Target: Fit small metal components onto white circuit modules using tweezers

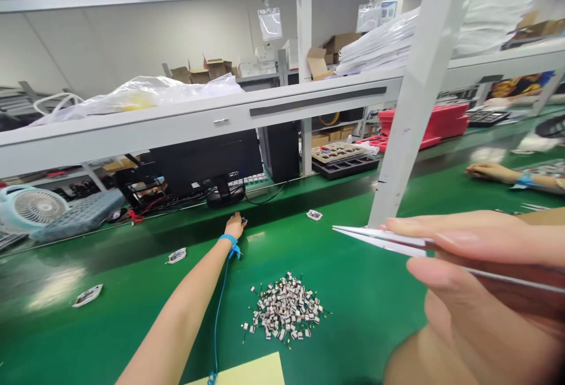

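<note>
Pale, pointed tweezers [399,247], tips nearly meeting, above the green bench [362,314].
My right hand [485,308] pinches them, fingers narrow; my left hand [235,226] is at a small dark piece [244,221], grip too distant to tell.

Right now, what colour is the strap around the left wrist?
The wrist strap is blue; head view shows it.

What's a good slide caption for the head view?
Right hand holding slim silvery tweezers, left hand stretched across a green worktop, beyond a heap of small silver-grey parts.
</note>
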